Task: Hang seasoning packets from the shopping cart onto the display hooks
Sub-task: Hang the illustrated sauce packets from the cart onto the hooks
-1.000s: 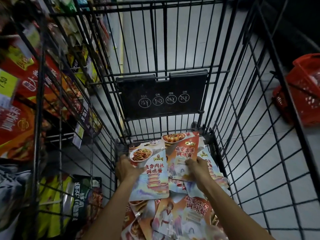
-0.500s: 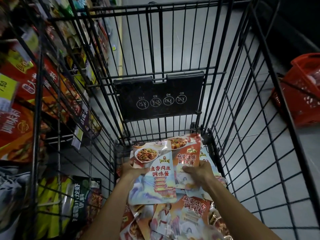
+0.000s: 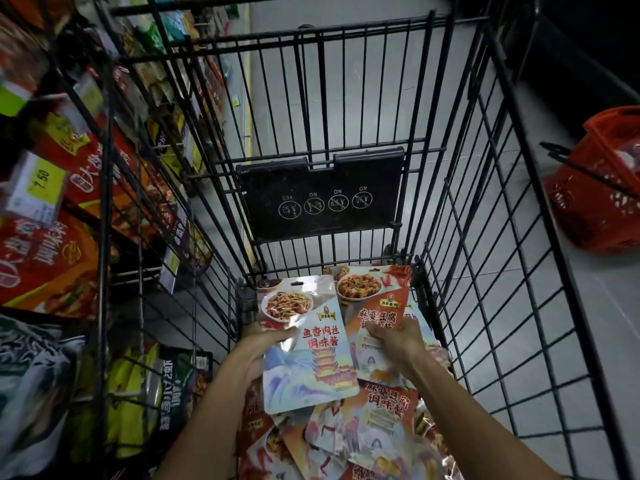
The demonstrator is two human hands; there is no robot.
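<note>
Pinching a blue seasoning packet [image 3: 311, 355] by its left edge, left hand [image 3: 258, 344] holds it over the packet pile [image 3: 381, 403] inside the black wire cart [image 3: 322, 220]. Right hand [image 3: 398, 341] grips an orange packet [image 3: 370, 296] just beside it. Red basket [image 3: 602, 202] on floor, far right.

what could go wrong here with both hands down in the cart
1. The left hand pinches the blue packet by one side edge only, so it may slip and drop onto the loose pile.
2. The orange packet in the right hand sits close to the cart's wire wall, so lifting could snag it.
</note>
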